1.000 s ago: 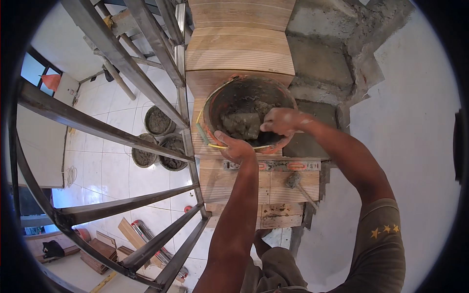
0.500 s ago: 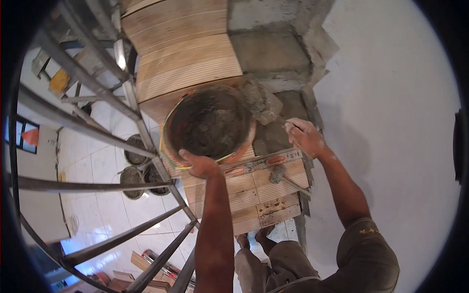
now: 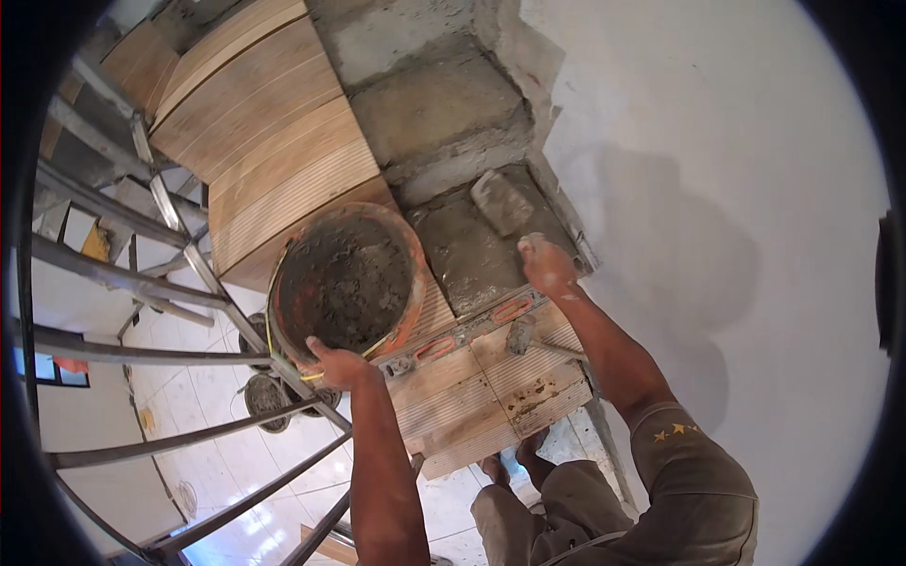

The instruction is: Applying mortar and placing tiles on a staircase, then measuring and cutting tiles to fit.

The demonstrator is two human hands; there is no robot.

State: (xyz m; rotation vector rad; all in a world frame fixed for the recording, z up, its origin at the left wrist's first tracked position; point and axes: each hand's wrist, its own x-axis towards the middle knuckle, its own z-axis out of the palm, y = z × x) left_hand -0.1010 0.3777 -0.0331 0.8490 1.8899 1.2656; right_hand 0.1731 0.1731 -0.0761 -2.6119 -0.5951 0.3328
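Observation:
My left hand (image 3: 342, 363) grips the near rim of an orange bucket (image 3: 409, 264) of grey wet mortar (image 3: 344, 283), which has a yellow handle and rests on a wood-look tiled step. My right hand (image 3: 547, 269) is closed on the handle of a trowel (image 3: 500, 203), whose mortar-smeared blade is over the wet mortar bed (image 3: 472, 264) on the step to the right of the bucket. A long spirit level (image 3: 483, 328) lies along that step's near edge, partly behind my left hand. Below it a rubber mallet (image 3: 519, 335) rests on the lower tiled step (image 3: 434, 406).
Metal railing bars (image 3: 123, 274) run along the left, with mortar buckets (image 3: 267, 406) on the white tiled floor (image 3: 198, 434) beyond. Tiled treads (image 3: 250, 66) and bare concrete steps (image 3: 434, 104) rise ahead. A white wall (image 3: 774, 189) borders the right. My feet are below the stairs.
My right hand has lifted the trowel with mortar out of the bucket and moved it right onto the step's bed. My left hand stays on the rim; the view has turned.

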